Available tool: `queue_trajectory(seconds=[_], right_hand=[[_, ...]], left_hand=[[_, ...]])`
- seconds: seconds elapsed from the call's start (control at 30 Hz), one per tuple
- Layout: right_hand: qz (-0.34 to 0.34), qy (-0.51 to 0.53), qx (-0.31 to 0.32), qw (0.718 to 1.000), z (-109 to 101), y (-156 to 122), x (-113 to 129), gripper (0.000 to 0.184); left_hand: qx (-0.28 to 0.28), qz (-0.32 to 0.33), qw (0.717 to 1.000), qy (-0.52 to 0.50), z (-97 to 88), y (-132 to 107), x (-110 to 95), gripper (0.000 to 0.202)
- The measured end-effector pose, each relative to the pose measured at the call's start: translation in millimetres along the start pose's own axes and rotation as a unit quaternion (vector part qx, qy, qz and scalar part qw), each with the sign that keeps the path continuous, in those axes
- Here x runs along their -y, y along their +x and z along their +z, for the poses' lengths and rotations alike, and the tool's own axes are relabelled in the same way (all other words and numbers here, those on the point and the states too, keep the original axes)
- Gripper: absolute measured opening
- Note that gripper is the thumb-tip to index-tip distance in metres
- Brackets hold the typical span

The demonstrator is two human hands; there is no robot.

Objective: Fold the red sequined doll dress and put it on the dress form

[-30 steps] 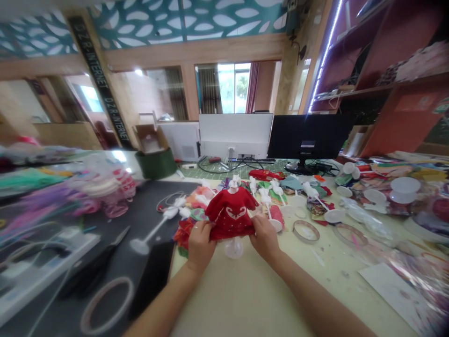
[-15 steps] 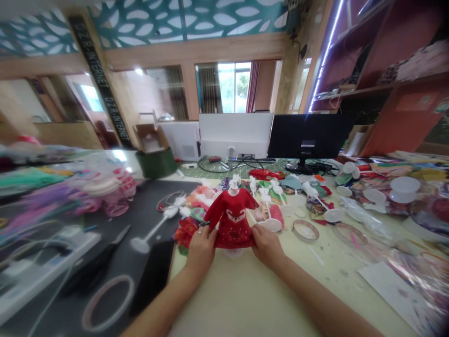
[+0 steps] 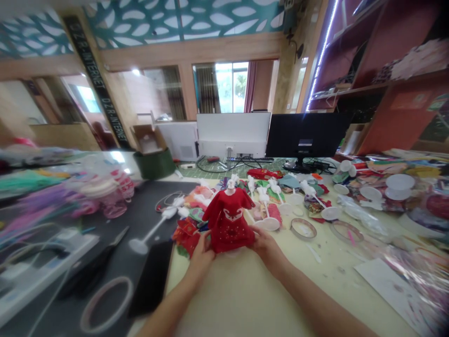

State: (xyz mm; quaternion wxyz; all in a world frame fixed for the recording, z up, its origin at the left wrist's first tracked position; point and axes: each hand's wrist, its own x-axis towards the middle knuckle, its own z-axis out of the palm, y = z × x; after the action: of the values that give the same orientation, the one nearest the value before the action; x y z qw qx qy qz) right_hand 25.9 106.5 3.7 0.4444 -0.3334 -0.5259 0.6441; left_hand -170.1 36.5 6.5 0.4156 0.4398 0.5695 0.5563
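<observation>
A red doll dress (image 3: 228, 222) with a white pattern on the chest stands on a white plastic mannequin stand, whose small head pokes out at the neck. My left hand (image 3: 202, 255) grips the lower left of the skirt, and my right hand (image 3: 267, 248) holds its lower right edge. The skirt hides the stand's base. Colourful fabric scraps (image 3: 185, 236) lie just beyond my left hand. Several white stands (image 3: 277, 199) with cloth pieces are beyond my right hand.
On the pale table (image 3: 231, 299) lie a clear tape ring (image 3: 303, 229) and white discs (image 3: 396, 187). A black mat (image 3: 105, 210) at left holds scissors (image 3: 108, 248), a black slab (image 3: 152, 278) and a fallen stand (image 3: 157, 224). Monitors (image 3: 305, 135) stand behind.
The red skirt has come lower over the stand, and its round base no longer shows. My hands have drawn closer under the hem, and the view has shifted slightly.
</observation>
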Motion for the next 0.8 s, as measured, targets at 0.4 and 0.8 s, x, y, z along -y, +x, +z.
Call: queue_trajectory(seconds=[0.4,0.8], right_hand=[[0.105,0.115,-0.089,0.984,6,-4,-8,0.031],[0.086,0.142,-0.109,0.980,4,0,-6,0.030]], left_hand=[[-0.071,-0.123,0.962,-0.232,9.7,-2,-1,0.037],[-0.029,-0.168,0.929,-0.327,7.3,7,-2,0.019]])
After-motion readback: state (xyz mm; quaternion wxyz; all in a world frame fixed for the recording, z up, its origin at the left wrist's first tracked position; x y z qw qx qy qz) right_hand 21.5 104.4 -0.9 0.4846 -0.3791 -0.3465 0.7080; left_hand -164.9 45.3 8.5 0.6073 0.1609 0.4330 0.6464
